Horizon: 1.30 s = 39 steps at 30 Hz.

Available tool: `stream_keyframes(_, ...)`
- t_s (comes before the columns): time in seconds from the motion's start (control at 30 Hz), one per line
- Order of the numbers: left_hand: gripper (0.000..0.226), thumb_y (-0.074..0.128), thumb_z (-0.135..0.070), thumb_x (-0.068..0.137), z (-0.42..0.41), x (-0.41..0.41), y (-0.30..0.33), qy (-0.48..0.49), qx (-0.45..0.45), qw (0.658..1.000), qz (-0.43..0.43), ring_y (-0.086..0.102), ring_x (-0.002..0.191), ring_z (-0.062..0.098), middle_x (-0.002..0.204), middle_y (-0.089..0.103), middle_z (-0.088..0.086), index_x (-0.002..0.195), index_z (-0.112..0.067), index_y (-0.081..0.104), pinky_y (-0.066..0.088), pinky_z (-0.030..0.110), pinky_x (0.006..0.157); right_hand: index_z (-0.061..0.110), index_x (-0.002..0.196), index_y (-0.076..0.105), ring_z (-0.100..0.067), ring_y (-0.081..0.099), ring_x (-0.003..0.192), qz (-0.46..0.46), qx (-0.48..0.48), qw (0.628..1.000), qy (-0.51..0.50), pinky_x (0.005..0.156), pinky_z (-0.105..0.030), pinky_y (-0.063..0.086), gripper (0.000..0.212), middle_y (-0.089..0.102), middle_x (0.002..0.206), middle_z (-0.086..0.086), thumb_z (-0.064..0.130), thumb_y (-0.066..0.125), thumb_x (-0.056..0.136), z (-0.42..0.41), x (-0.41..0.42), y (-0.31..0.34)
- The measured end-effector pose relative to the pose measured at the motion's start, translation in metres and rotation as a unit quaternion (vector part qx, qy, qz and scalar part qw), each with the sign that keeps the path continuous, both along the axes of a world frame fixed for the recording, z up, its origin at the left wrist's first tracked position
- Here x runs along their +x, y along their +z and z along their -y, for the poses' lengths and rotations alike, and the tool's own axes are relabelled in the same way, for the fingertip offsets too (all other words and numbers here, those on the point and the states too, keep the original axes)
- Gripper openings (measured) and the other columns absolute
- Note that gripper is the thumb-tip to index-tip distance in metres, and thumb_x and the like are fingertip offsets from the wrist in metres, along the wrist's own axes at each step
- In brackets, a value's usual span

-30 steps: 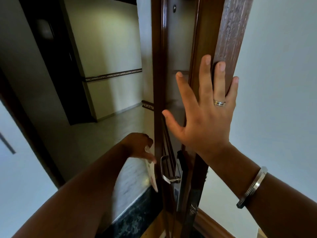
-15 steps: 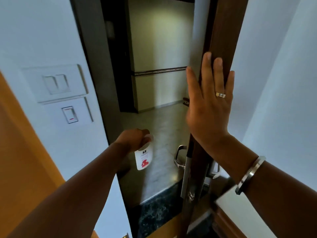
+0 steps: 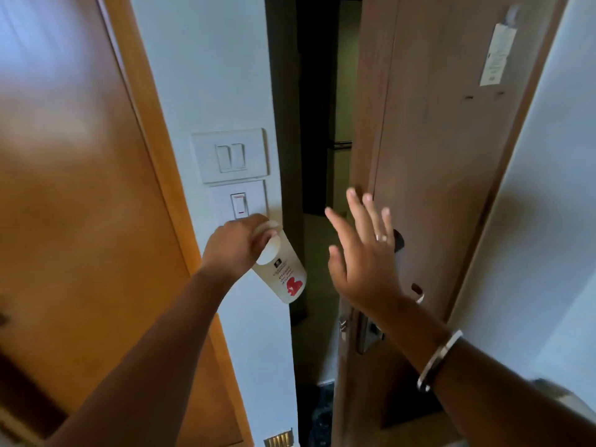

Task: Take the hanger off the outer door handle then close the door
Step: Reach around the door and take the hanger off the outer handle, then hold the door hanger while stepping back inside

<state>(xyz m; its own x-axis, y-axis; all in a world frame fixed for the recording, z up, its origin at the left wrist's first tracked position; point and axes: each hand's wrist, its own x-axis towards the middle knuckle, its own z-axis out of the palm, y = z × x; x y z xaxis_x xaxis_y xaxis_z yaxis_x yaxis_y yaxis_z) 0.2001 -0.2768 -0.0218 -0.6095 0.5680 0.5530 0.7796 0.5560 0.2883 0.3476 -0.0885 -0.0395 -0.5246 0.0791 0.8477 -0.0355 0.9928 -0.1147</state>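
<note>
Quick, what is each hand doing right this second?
Left hand: closed, holding the white door hanger.
Right hand: open, fingers spread, holding nothing, in front of the door.

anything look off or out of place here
Nothing damaged or spilled. The door is ajar, with a dark gap beside its frame. The hanger hangs tilted from the left hand. The right hand is open in front of the door.

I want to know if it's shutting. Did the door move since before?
Yes. The door has swung toward the dark frame post beside the wall switches; the gap to the corridor is narrower, though not yet shut.
</note>
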Motion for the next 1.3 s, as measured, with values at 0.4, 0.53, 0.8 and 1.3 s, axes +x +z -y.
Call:
stream_keyframes(0.4, 0.026, 0.063, -0.051, 0.091, 0.056, 0.018, 0.031, 0.044, 0.264, 0.962, 0.057, 0.065, 0.071, 0.005, 0.089, 0.063, -0.021, 0.107, -0.03, 0.064, 0.042, 0.009, 0.05, 0.022, 0.145, 0.035, -0.015, 0.054, 0.1, 0.224, -0.642, 0.721, 0.13, 0.091, -0.035, 0.053, 0.053, 0.052, 0.125, -0.001, 0.036, 0.056, 0.098, 0.038, -0.044, -0.063)
stream_keyframes(0.53, 0.039, 0.066, -0.045, 0.093, 0.035, 0.019, 0.007, 0.08, 0.284, 0.954, 0.058, 0.065, 0.089, 0.001, 0.101, 0.067, -0.014, 0.125, -0.022, 0.064, 0.053, 0.018, 0.067, 0.02, 0.13, 0.049, -0.02, 0.057, 0.102, 0.176, -0.707, 0.68, 0.08, 0.09, -0.042, 0.057, 0.036, 0.057, 0.12, -0.004, 0.029, 0.061, 0.097, 0.018, -0.039, -0.073)
stream_keyframes(0.8, 0.03, 0.046, -0.048, 0.095, -0.076, 0.047, -0.074, 0.023, 0.16, 0.966, 0.201, 0.069, 0.078, 0.012, 0.093, 0.072, -0.006, 0.105, -0.029, 0.067, 0.052, 0.015, 0.059, 0.011, 0.09, 0.067, -0.038, 0.064, 0.101, 0.129, -0.741, 0.655, -0.066, 0.089, -0.051, 0.053, 0.01, 0.067, 0.106, -0.021, 0.014, 0.058, 0.093, -0.084, 0.014, -0.109)
stream_keyframes(1.3, 0.063, 0.057, -0.036, 0.099, -0.468, 0.154, -0.282, -0.051, -0.1, 0.865, 0.49, 0.05, 0.13, 0.028, 0.149, 0.047, 0.008, 0.154, -0.019, 0.031, 0.055, 0.033, 0.084, 0.011, 0.131, 0.053, -0.012, 0.062, 0.073, 0.027, -0.775, 0.516, -0.363, 0.06, -0.028, 0.049, 0.037, 0.069, 0.093, -0.001, 0.019, 0.056, 0.096, -0.363, 0.234, -0.283)
